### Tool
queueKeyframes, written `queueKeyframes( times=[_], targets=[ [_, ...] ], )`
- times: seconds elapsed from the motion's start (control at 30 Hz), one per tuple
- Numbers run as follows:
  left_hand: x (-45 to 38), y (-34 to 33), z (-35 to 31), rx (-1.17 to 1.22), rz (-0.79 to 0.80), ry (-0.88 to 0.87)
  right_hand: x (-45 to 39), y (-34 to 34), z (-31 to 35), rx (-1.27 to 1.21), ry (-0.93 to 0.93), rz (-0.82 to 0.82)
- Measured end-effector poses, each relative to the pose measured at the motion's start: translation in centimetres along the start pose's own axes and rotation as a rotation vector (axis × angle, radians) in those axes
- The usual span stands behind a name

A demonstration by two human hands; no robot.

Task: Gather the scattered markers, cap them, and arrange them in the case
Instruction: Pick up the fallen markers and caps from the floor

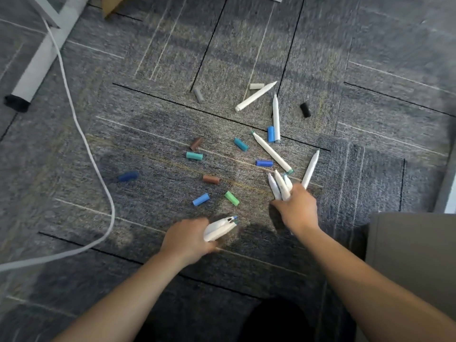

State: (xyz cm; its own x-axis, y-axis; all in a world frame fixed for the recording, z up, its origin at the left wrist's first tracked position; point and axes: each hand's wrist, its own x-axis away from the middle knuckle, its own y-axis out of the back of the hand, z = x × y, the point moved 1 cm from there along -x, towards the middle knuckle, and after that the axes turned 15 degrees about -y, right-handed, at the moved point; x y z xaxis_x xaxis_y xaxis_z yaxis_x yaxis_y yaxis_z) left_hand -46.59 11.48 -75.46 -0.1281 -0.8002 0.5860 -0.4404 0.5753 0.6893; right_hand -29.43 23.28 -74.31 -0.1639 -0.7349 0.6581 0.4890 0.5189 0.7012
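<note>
Fingers of the right hand (297, 208) curl around a fan of uncapped white markers (281, 186), the left hand (187, 239) grips another bundle (219, 228), while loose markers (271, 151) and coloured caps (211, 179) lie scattered on grey carpet (148, 119) beyond them.

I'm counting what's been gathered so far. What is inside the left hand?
The left hand grips a bunch of uncapped white markers, tips pointing right. Their rear ends are hidden in the fist, so the count is unclear.
</note>
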Motion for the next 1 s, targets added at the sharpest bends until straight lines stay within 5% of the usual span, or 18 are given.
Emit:
queueKeyframes(
  times=[0.3, 0.53, 0.73, 1.0],
  targets=[
    [-3.7, 3.6, -3.3, 0.496, -0.309, -0.046, -1.6, 2.8, 0.6, -0.284, -0.019, -0.083],
    [-10.9, 6.2, -9.0, 0.836, -0.529, 0.15, -5.4, 5.3, 0.2, -0.382, -0.202, -0.135],
    [-13.9, 6.2, -10.5, 0.732, -0.542, 0.358, -6.8, 5.2, 0.7, -0.31, -0.215, -0.11],
    [-15.9, 7.7, -10.1, 0.478, -0.47, 0.377, -7.3, 5.2, 0.6, -0.32, -0.229, -0.095]
  ],
)
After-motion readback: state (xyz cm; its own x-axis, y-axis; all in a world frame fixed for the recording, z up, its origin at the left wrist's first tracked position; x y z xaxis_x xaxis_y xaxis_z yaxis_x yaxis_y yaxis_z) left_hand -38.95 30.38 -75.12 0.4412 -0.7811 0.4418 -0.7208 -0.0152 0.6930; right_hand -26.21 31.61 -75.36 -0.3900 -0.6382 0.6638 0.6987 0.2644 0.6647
